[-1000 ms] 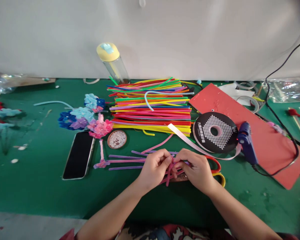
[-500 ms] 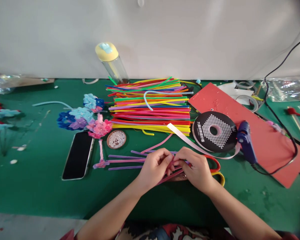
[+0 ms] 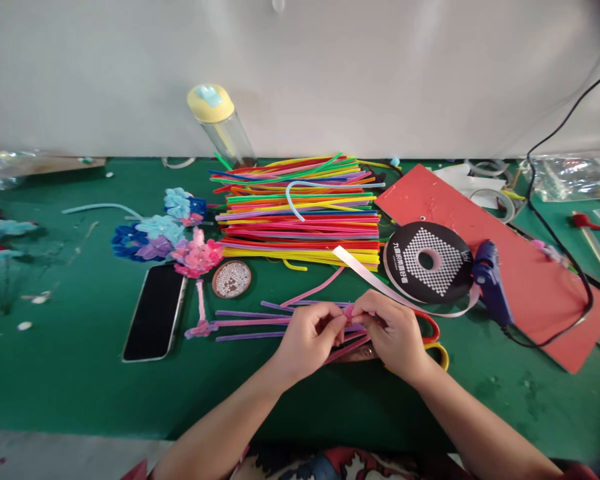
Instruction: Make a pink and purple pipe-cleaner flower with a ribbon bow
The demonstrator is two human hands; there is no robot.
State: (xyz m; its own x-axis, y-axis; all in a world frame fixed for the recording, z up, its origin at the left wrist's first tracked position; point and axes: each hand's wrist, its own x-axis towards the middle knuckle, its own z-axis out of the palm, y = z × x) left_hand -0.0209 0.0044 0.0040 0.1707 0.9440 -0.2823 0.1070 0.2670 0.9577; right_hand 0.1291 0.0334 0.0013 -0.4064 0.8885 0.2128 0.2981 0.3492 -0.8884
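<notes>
Between my fingertips is a pink pipe cleaner (image 3: 349,311), bent into a small shape that my fingers mostly cover. My left hand (image 3: 313,337) pinches it from the left, and my right hand (image 3: 393,333) grips it from the right. Under and beside my hands lie loose purple pipe cleaners (image 3: 253,336) and pink ones. Scissors (image 3: 436,357) with red and yellow handles rest partly beneath my right hand. A curved pink pipe cleaner (image 3: 314,290) lies just above my left hand.
Behind my hands is a wide pile of coloured pipe cleaners (image 3: 300,227). Pipe-cleaner flowers (image 3: 163,233), a phone (image 3: 155,313) and a round dish of beads (image 3: 231,279) are leftward. A ribbon spool (image 3: 405,280), glue gun (image 3: 491,283) and red board (image 3: 545,293) lie rightward. A bottle (image 3: 225,130) stands behind.
My fingers have shifted slightly around the pink pipe cleaner, and a bit of it now shows above the fingertips. The things on the table have stayed in place.
</notes>
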